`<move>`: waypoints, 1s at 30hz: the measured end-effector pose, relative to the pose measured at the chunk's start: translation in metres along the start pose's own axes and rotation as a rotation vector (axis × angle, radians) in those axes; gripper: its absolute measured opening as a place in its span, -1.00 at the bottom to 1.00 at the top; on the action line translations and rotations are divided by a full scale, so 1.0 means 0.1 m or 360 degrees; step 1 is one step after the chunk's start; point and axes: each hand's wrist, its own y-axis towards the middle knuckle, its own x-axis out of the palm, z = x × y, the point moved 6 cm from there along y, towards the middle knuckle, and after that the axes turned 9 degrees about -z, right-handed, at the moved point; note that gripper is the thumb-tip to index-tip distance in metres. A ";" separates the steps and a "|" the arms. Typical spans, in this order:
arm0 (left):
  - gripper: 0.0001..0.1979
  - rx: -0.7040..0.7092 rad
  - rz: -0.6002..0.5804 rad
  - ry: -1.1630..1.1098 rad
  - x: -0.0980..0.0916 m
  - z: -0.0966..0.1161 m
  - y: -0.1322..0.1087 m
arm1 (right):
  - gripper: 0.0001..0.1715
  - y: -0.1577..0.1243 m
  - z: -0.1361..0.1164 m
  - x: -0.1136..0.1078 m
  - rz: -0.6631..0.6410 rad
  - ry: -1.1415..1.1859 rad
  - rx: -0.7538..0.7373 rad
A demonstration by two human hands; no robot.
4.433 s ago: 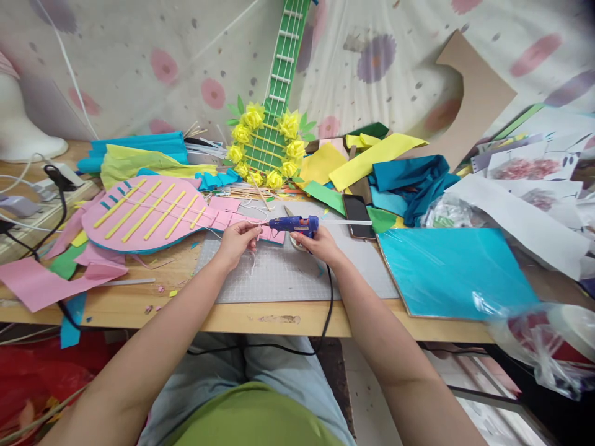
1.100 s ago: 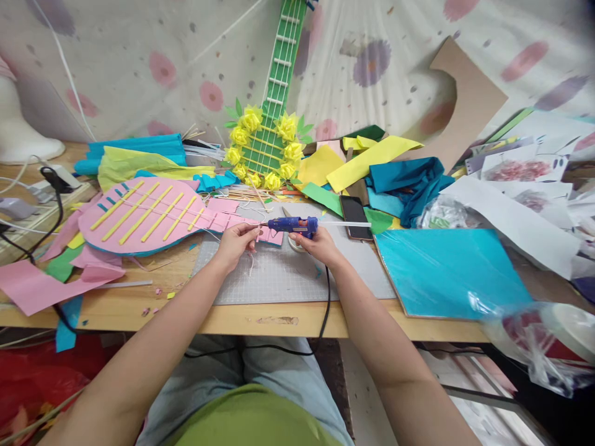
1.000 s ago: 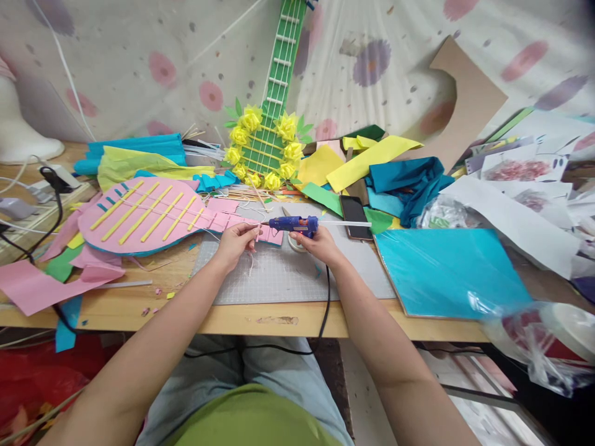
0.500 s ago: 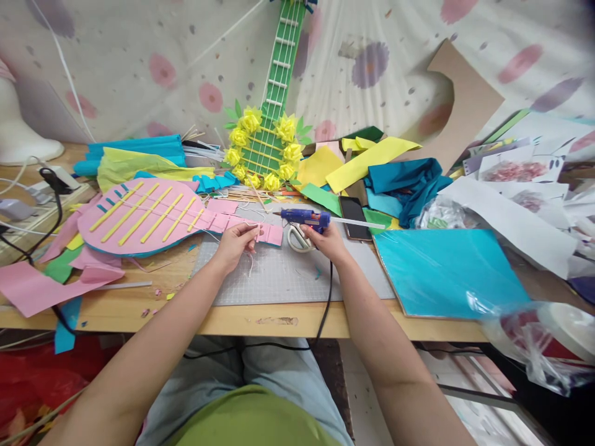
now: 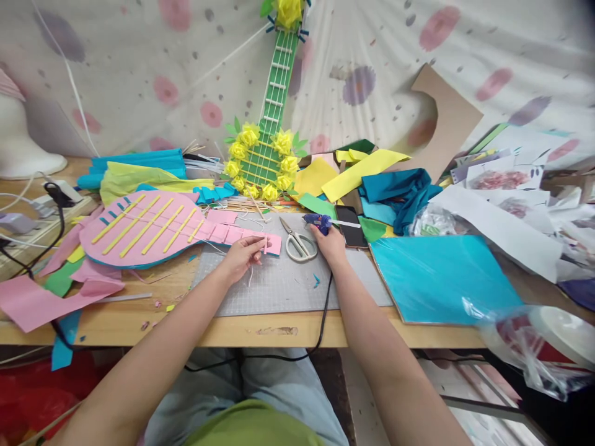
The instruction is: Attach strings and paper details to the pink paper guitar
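A pink paper guitar-like instrument [image 5: 139, 232] with yellow strips across its body lies on the table, its narrow neck pointing right. Over the neck's end, the fingers of my left hand [image 5: 244, 257] are pinched on a thin white string, whose loose end [image 5: 251, 275] hangs below them. A small pink strip stands across the neck at the fingertips. My right hand [image 5: 330, 244] is closed round a blue hot glue gun [image 5: 320, 221] with a clear glue stick out of its back. Between the hands, grey-handled scissors [image 5: 301, 246] lie on the grey cutting mat [image 5: 283, 291].
A green instrument with yellow paper flowers [image 5: 274, 152] leans against the curtain. Behind my right hand lies a phone [image 5: 353, 234]; a blue board [image 5: 446, 279] is to the right. The gun's black cord [image 5: 326, 306] hangs over the table edge. Paper scraps lie about.
My right hand has drawn the glue gun back from the neck, away from the scissors, which now show fully. My left hand stays at the neck's end. The view has tilted up slightly.
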 end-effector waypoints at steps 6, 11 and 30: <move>-0.89 -0.0105 -0.0115 -0.0144 0.05 0.02 0.06 | -0.34 -0.28 -0.10 -0.32 0.0186 -0.0334 -0.0050; -0.90 -0.0164 -0.0192 -0.0250 0.10 0.02 0.09 | -0.59 -0.58 -0.44 -0.11 -0.0391 -0.0126 -0.0408; -0.93 -0.0217 -0.0240 -0.0304 0.17 -0.13 0.16 | -0.37 -0.58 -0.91 0.33 -0.0811 0.0624 -0.1200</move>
